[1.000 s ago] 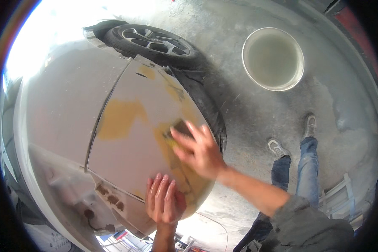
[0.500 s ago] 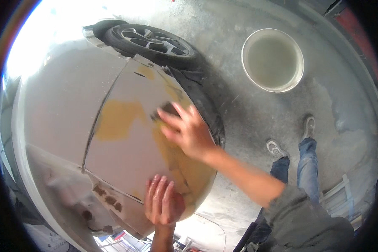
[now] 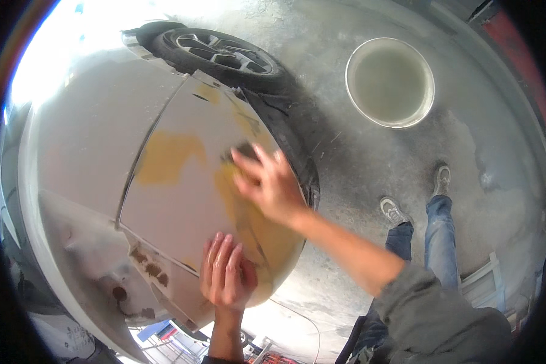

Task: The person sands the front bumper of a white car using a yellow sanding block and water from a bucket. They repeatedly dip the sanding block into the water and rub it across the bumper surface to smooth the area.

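Note:
A car's pale bumper panel (image 3: 170, 212) fills the middle left, with yellow-tan filler patches (image 3: 167, 159) on it. My right hand (image 3: 270, 185) lies over the panel's right part, its fingers pressing a dark sanding pad (image 3: 245, 151) to the surface. The pad is blurred and partly covered by the hand. Lower down, my left hand (image 3: 227, 273) rests on the panel near its bottom edge with outstretched fingers and nothing in it. The fingers look wet.
A car wheel (image 3: 224, 57) stands beyond the panel. To its right, a round white basin of cloudy water (image 3: 389, 83) sits on the concrete floor (image 3: 346, 164). My shoes and jeans show at the right. A pale frame (image 3: 491, 279) lies at lower right.
My right hand and the pad have shifted slightly on the panel, still in contact with it. My left hand stays resting there. The whole view has moved a little.

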